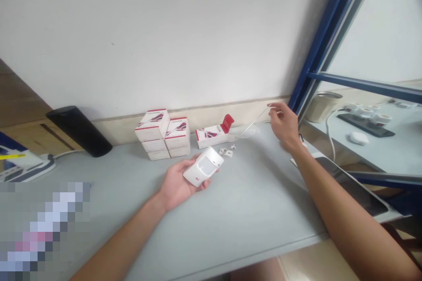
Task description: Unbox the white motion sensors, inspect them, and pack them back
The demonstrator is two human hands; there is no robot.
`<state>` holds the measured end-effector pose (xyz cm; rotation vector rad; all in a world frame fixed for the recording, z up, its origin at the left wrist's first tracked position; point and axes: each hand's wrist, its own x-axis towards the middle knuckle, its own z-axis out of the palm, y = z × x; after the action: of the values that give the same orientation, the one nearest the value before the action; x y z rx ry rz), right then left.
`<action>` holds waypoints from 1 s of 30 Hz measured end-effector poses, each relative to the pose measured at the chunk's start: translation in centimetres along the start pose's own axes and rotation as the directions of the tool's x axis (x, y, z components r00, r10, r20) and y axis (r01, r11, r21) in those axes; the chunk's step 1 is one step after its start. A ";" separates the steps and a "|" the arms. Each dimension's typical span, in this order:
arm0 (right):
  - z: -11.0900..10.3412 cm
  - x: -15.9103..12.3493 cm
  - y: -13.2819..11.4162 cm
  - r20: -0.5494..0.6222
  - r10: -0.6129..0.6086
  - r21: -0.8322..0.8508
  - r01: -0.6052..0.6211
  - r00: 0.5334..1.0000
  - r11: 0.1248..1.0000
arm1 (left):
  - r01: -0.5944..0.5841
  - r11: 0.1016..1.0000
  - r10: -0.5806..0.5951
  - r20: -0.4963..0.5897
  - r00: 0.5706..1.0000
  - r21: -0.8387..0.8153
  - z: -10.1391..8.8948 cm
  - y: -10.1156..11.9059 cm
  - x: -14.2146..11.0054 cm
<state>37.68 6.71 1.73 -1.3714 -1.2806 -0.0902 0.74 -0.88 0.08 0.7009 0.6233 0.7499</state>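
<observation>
A white motion sensor [204, 167] with a pale window and a small red mark lies in my left hand [180, 184], its fingers wrapped round the casing. My right hand [284, 124], raised to the right near the wall, pinches the tip of a thin metal antenna [253, 122]. This slants down towards the sensor's upper corner; where it joins is hard to make out. Just beyond the sensor, small white parts [227, 153] rest on the table. Behind them is a white and red box [211, 136] with its red end flap up, beside a clear plastic bag [251, 132].
Several closed white and red boxes [152, 125] are stacked against the wall. A black cylinder [81, 131] leans at the left. To the right lie a dark-screened tablet [349, 184] and a blue-framed glass panel [362, 85]. The grey table [237, 232] ends at its front edge.
</observation>
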 end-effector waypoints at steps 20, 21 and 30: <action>3.7 -8.0 -8.8 0.409 -0.148 0.424 -0.044 0.900 0.904 | -0.140 0.977 0.114 -0.157 0.981 -0.163 0.6 0.1 -0.2; 3.8 -8.7 -9.2 0.418 -0.156 0.447 -0.052 0.895 0.893 | -0.152 0.974 0.126 -0.159 0.979 -0.168 0.5 0.1 -0.3; 3.6 -9.5 -9.1 0.396 -0.328 0.412 0.154 0.858 0.898 | -0.184 0.969 0.164 -0.128 0.978 -0.167 0.1 -0.1 -0.3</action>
<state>25.41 0.91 -0.01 -0.9200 -1.7657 0.3070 0.68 -1.18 0.09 0.5546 0.5938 1.0016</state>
